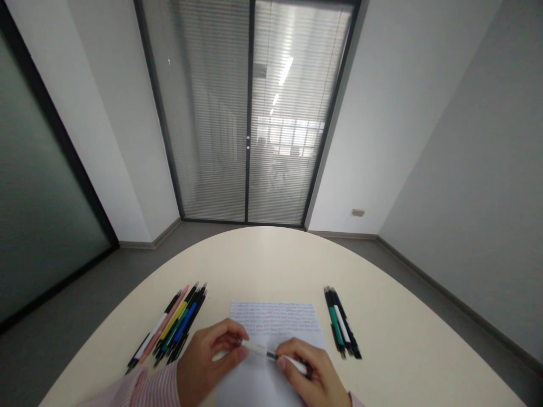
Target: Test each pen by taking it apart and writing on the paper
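Above a sheet of paper (275, 319) with lines of writing on its upper part, both hands hold pieces of a white pen. My left hand (214, 356) pinches the far end of a clear, whitish tube (255, 346) between thumb and fingers. My right hand (311, 370) is closed around the white pen barrel (297, 364), whose dark end meets or nearly meets the tube; whether they are joined I cannot tell. Left of the paper lies a group of several pens (178, 321) in black, white, pink, yellow, green and blue. To the right lie a few more pens (341, 325), green, white and black.
The round, cream-coloured table (271, 260) curves away ahead. Beyond it stand glass panels (248, 186) with blinds and dark frames, between pale walls. A frosted glass panel is at the far left, and a small wall outlet (357, 213) sits low on the right wall.
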Demonstrator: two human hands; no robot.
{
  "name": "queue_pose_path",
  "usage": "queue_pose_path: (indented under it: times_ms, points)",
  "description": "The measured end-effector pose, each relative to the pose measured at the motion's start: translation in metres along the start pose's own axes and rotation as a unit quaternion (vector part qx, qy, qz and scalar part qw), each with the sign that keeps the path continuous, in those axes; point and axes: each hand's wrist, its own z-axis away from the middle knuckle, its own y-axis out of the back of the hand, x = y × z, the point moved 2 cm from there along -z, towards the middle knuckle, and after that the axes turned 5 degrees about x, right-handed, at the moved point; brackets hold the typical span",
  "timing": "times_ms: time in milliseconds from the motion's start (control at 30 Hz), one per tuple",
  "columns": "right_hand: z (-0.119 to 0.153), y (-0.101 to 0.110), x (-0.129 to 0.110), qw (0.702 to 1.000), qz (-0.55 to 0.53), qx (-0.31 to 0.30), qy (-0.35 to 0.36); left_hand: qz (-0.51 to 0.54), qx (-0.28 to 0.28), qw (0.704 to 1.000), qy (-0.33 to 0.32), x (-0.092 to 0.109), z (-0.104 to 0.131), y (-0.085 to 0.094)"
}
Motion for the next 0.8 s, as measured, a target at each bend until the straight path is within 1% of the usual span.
queue_pose_path:
  times_ms: [167, 267, 400, 467, 567, 800]
  points:
    - [0.000, 0.001, 0.002, 1.000, -0.012, 0.016, -0.002, 0.085, 0.006, 0.993, 0.078, -0.002, -0.004, 0.002]
    - [-0.001, 0.001, 0.004, 1.000, -0.013, 0.024, -0.006, 0.137, 0.010, 0.985, 0.104, 0.001, -0.008, 0.004]
    - [0.001, 0.000, 0.008, 1.000, -0.006, 0.024, -0.007, 0.183, 0.035, 0.974, 0.126, 0.004, -0.011, 0.005]
    - [0.001, -0.001, 0.010, 0.999, -0.004, 0.031, -0.007, 0.196, 0.039, 0.971, 0.128, 0.004, -0.011, 0.006]
    - [0.001, -0.001, 0.007, 0.999, -0.005, 0.042, -0.009, 0.190, 0.039, 0.975, 0.111, 0.003, -0.009, 0.006]
    - [0.000, 0.000, 0.000, 0.999, 0.000, 0.032, -0.003, 0.119, 0.012, 0.990, 0.075, -0.001, -0.004, 0.002]
